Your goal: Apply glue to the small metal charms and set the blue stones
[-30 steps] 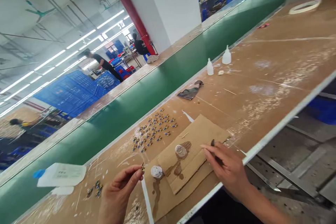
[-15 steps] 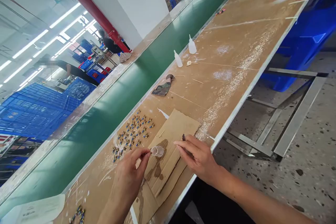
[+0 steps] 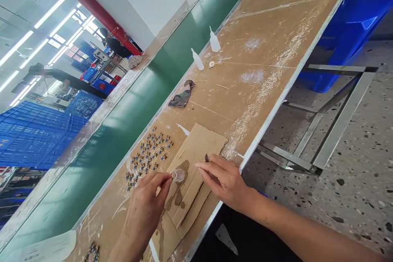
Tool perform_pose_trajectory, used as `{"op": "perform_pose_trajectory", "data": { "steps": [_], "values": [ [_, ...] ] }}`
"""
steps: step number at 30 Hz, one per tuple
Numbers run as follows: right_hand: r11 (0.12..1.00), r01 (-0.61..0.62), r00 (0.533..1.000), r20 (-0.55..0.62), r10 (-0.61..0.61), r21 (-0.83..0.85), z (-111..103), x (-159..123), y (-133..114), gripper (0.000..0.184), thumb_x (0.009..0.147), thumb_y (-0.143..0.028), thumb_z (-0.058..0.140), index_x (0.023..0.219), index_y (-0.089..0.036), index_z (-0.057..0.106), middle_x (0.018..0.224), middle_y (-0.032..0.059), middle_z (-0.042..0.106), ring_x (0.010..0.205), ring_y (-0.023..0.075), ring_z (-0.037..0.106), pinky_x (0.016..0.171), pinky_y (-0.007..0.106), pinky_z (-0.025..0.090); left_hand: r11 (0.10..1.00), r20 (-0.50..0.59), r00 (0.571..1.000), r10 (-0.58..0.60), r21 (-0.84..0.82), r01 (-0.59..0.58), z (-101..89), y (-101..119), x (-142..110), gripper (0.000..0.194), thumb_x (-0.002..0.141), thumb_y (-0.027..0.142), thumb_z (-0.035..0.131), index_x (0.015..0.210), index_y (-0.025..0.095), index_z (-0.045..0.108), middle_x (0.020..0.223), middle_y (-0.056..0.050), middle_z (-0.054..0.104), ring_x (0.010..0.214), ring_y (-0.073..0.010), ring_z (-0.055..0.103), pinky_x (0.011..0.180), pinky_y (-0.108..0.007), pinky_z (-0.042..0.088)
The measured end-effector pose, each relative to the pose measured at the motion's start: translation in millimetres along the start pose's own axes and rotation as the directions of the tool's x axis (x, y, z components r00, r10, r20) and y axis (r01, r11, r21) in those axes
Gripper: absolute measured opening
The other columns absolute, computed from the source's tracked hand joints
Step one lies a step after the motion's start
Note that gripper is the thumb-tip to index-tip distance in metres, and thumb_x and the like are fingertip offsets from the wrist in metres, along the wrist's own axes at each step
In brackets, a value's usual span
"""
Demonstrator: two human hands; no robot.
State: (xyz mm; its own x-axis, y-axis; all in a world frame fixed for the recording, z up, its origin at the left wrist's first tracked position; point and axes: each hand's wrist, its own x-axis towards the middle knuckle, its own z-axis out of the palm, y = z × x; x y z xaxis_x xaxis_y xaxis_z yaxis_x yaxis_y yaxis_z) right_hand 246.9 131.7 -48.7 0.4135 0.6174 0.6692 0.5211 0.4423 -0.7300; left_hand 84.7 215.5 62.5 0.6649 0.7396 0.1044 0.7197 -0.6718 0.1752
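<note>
My left hand has its thumb and forefinger pinched together at the near side of a small clear cup. Whatever sits in that pinch is too small to make out. The cup rests on a stained piece of cardboard. To the right of it, over the cardboard, my right hand is closed with the fingertips together. A small dark tip shows above its forefinger; the rest of that thing is hidden. Several small brass-and-blue parts stand in rows left of the cardboard.
A camouflage cloth scrap and two white squeeze bottles, a nearer bottle and a farther bottle, are further along the bench. More small parts lie bottom left. A green conveyor belt runs alongside. Two people are in the background.
The whole view has shifted, so the bench and things appear further left and slightly higher. Both hands keep nearly the same pose, the left still pinched beside the cup.
</note>
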Motion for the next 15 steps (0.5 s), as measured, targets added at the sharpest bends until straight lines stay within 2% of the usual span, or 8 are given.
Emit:
{"op": "perform_pose_trajectory", "data": {
  "steps": [10,15],
  "values": [
    [1.0,-0.002,1.0,0.007,0.002,-0.003,-1.8,0.4,-2.7,0.016,0.09,-0.012,0.047,0.097,-0.012,0.061,0.073,0.0018,0.047,0.066,0.008,0.045,0.06,0.02,0.04,0.999,0.007,0.999,0.051,0.011,-0.051,2.9,-2.1,1.6,0.022,0.083,0.036,0.052,0.072,0.025,0.067,0.071,0.0,0.071,0.066,-0.0164,0.066,0.069,-0.029,0.049],
    [1.0,0.005,1.0,-0.001,-0.005,-0.014,-2.0,1.0,-2.6,0.016,0.089,-0.011,0.048,0.097,-0.012,0.061,0.071,0.0015,0.047,0.064,0.0078,0.045,0.059,0.02,0.041,1.0,-0.003,1.0,-0.01,0.01,0.01,-6.3,6.6,1.6,0.024,0.081,0.04,0.052,0.07,0.026,0.068,0.071,0.0,0.072,0.067,-0.0173,0.066,0.066,-0.029,0.05]
  ]
}}
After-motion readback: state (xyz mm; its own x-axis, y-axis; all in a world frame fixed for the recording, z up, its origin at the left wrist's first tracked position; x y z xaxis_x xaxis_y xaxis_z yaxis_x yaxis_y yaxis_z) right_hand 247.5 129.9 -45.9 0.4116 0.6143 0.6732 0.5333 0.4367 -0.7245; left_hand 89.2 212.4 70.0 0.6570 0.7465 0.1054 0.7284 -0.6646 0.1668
